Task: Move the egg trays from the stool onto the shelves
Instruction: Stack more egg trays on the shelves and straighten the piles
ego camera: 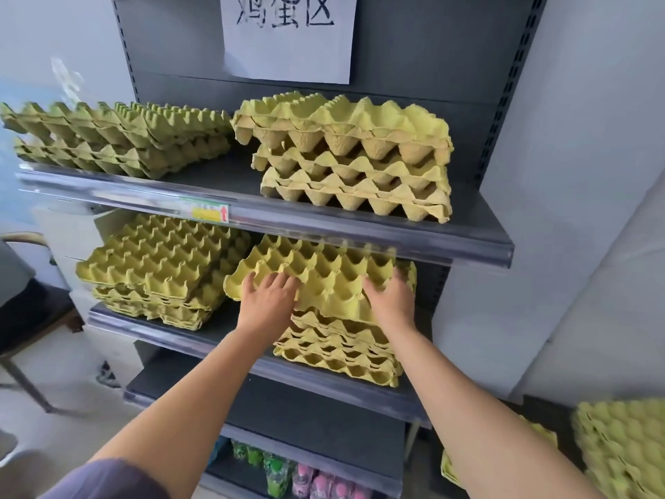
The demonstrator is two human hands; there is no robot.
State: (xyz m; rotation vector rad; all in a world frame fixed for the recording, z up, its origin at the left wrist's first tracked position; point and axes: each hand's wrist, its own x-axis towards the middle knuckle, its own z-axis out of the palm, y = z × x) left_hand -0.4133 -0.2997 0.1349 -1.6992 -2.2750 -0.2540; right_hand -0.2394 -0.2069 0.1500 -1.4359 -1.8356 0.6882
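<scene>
Resting both hands on the top egg tray (324,279), I have my left hand (270,295) at its near left and my right hand (390,298) at its near right, fingers apart and lying flat over the cups. The tray sits askew on the right stack (342,351) of the middle shelf (212,336). A left stack (162,275) lies beside it, the upper shelf (223,178) carries more, and loose trays (622,452) blur at the near right.

A white paper sign (288,37) with black handwritten characters hangs up top, a yellow price label (210,213) lower down; green and pink bottles (277,473) stand lowest, a chair (21,282) at left
</scene>
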